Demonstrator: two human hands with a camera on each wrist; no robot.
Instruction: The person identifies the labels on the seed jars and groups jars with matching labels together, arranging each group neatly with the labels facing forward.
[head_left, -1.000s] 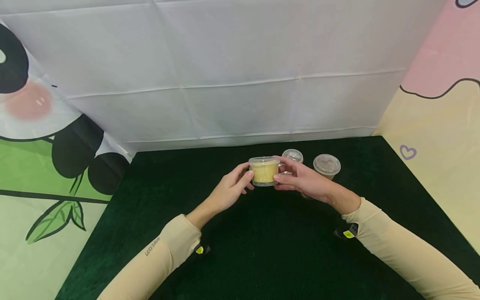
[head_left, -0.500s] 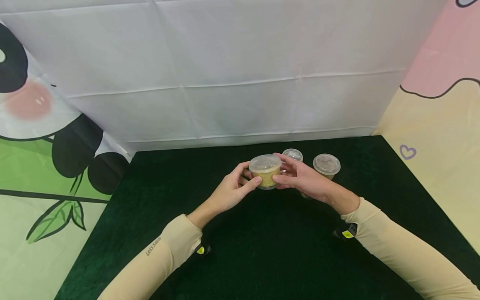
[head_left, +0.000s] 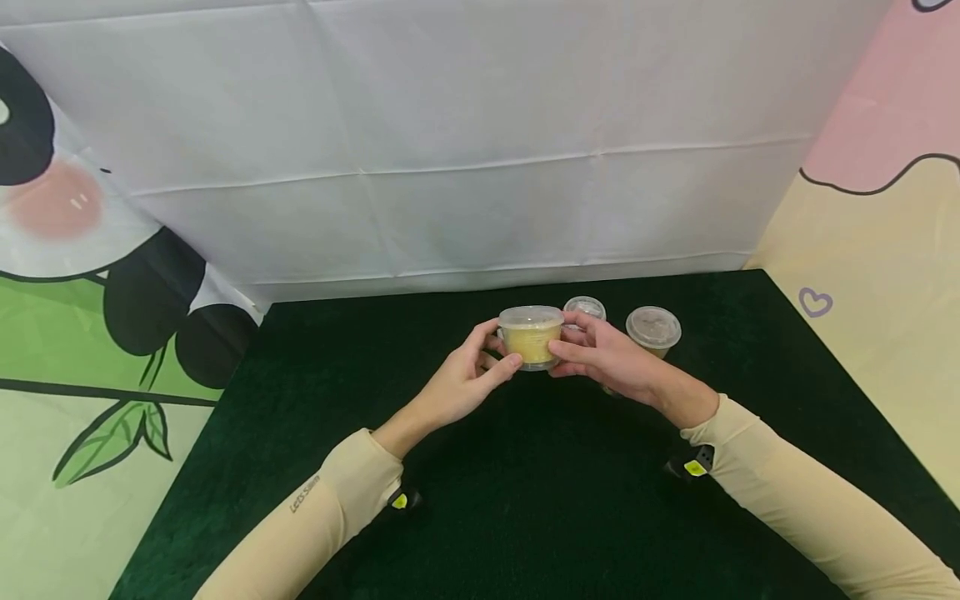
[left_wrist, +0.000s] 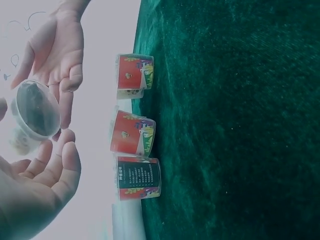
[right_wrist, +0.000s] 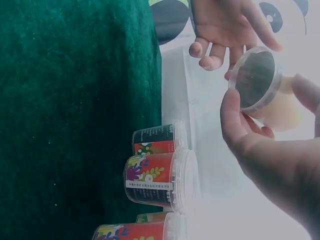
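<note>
A clear lidded plastic cup (head_left: 531,337) with a yellow side is held up between both hands, above the dark green cloth. My left hand (head_left: 463,377) holds its left side, thumb at the front and fingers behind. The right hand (head_left: 611,358) grips the opposite side, its thumb pressed against the front wall. From below, in the left wrist view, the cup's round base (left_wrist: 37,110) looks dark. Just beyond the right hand stands a lidded cup (head_left: 585,307), partly covered by it. Another lidded cup (head_left: 654,327) stands to the right of that.
Several cups with red and dark printed labels stand on the cloth, among them a red cup (left_wrist: 132,132) and a nearby cup (right_wrist: 157,180). A white fabric backdrop (head_left: 480,217) rises behind the table (head_left: 480,517), with printed panels at both sides.
Between the hands, the cup has tipped its lid toward the head camera, then partly back upright. The left thumb has shifted lower along its front. The other cups stay put.
</note>
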